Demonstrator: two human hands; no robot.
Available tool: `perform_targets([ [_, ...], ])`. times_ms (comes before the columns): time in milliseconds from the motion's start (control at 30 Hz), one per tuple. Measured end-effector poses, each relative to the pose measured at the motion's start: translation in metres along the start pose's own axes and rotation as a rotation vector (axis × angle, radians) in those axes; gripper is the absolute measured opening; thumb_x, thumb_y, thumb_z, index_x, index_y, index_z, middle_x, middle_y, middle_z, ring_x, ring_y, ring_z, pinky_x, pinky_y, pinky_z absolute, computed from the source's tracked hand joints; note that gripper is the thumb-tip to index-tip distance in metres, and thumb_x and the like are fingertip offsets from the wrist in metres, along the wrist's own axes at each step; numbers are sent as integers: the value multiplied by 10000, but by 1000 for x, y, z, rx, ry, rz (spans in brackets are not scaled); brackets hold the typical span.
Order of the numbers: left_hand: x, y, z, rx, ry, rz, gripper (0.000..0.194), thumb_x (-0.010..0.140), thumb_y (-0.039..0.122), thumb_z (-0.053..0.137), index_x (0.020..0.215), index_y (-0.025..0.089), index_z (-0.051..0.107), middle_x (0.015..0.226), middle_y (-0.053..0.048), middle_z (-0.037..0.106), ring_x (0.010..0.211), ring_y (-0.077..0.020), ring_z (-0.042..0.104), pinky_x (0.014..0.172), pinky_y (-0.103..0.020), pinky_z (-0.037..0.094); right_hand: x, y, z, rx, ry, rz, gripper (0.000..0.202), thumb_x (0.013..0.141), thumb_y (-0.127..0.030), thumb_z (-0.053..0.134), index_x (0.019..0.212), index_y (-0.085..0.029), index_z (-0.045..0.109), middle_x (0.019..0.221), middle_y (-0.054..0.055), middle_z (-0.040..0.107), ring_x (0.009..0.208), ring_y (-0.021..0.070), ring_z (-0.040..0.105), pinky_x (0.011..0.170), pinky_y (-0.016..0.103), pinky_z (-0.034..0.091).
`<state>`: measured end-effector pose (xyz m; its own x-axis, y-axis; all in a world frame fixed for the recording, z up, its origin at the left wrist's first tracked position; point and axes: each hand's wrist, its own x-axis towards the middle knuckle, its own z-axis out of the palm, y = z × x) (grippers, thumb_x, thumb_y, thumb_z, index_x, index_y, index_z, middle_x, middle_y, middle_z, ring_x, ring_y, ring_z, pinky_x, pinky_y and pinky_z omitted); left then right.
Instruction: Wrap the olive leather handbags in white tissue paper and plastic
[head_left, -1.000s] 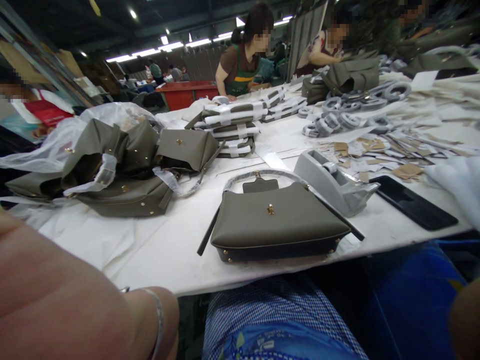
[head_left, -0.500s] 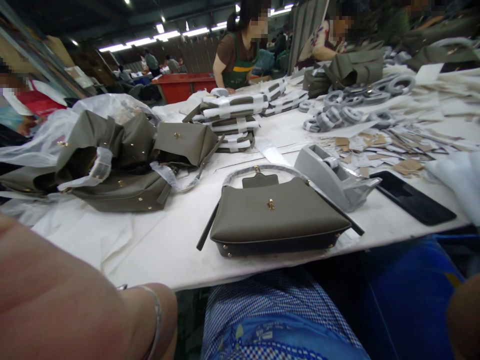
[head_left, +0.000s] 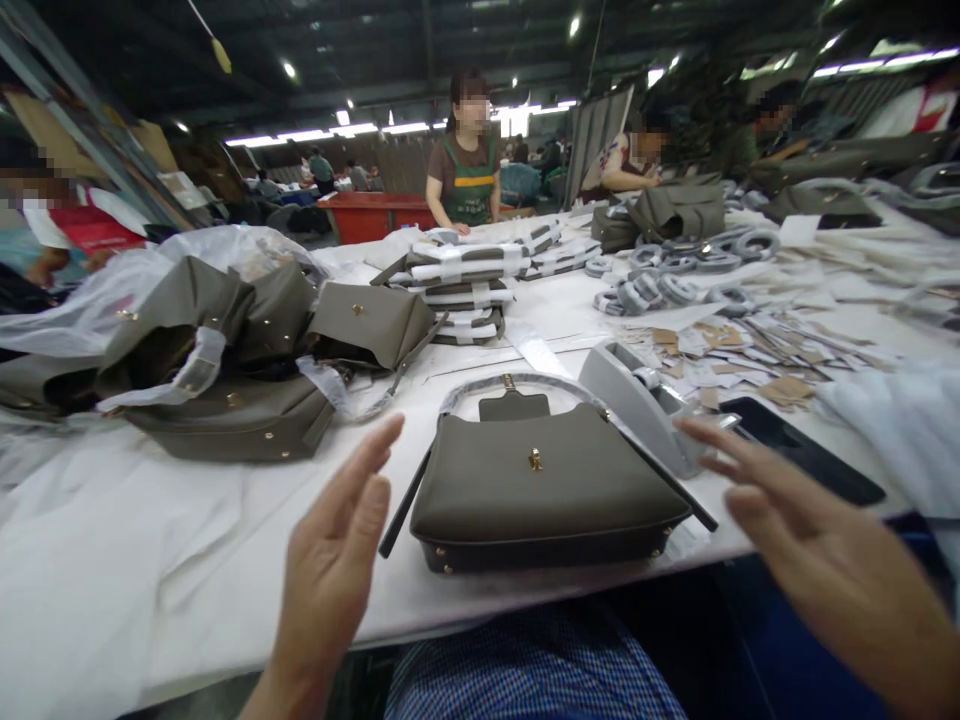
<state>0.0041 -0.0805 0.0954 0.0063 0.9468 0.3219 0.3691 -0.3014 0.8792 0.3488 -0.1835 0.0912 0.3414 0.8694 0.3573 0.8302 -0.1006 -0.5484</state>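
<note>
Lying centre-frame, the olive handbag [head_left: 547, 480] has its handle [head_left: 555, 381] wrapped, clasp tab [head_left: 514, 407] unfastened; left hand [head_left: 330, 550] and right hand [head_left: 810, 530] flank it, each grip spread, empty.

Table [head_left: 420, 600]: dull, mostly smooth top; can't tell if cloth or paper
Front bag [head_left: 480, 485]: smooth, looks like leather, a little shiny, by the table's near edge
Clasp [head_left: 535, 459]: shiny metal
Handle [head_left: 559, 381]: wrapped in crinkly clear plastic
Tape holder [head_left: 628, 408]: smooth, dull plastic
Scraps [head_left: 789, 390]: dull paper and card
Plastic sheet [head_left: 127, 300]: thin, wrinkly, see-through, toward the left edge
Checked cloth [head_left: 525, 665]: soft-looking, not shiny, just below the near edge
</note>
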Motion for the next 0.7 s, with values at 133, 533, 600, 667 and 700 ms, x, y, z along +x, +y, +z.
perform_targets([
  [133, -15, -41, 28, -24, -192, -209, 605, 942, 578, 485, 1472, 290, 431, 1563, -18, 400, 1468, -260, 302, 1232, -486, 177, -1, 5, 49, 105, -98, 59, 688, 887, -667, 480, 1441, -259, 469, 1456, 73, 538, 1345, 322, 492, 1121, 530, 418],
  [533, -17, -50, -18, 143, -78, -188, 555, 925, 565, 496, 1424, 322, 494, 1523, -2, 460, 1439, -291, 360, 1204, -533, 239, 5, -29, 56, -123, -19, -326, 581, 938, -508, 530, 1469, -311, 402, 1426, 35, 568, 1277, 281, 568, 1012, 452, 543],
  [600, -15, -56, -24, 367, -117, -61, 563, 936, 526, 500, 1458, 320, 444, 1556, -19, 410, 1453, -295, 331, 1192, -556, 258, 11, -32, 60, -187, -14, -504, 604, 935, -481, 555, 1482, -279, 399, 1443, 49, 551, 1325, 292, 519, 1063, 483, 493],
  [667, -11, -51, -23, 548, -163, 163, 592, 946, 474, 510, 1500, 323, 365, 1586, -34, 353, 1469, -292, 297, 1187, -558, 272, 19, -41, 63, -226, -71, -695, 667, 918, -461, 595, 1508, -242, 373, 1482, 58, 508, 1385, 295, 445, 1134, 490, 414],
  [700, -7, -45, -20, 612, -219, 286, 625, 942, 466, 527, 1516, 319, 330, 1592, -45, 340, 1471, -295, 290, 1186, -554, 279, 24, -47, 64, -236, -124, -779, 701, 909, -458, 612, 1520, -226, 357, 1504, 63, 480, 1408, 294, 412, 1163, 487, 375],
])
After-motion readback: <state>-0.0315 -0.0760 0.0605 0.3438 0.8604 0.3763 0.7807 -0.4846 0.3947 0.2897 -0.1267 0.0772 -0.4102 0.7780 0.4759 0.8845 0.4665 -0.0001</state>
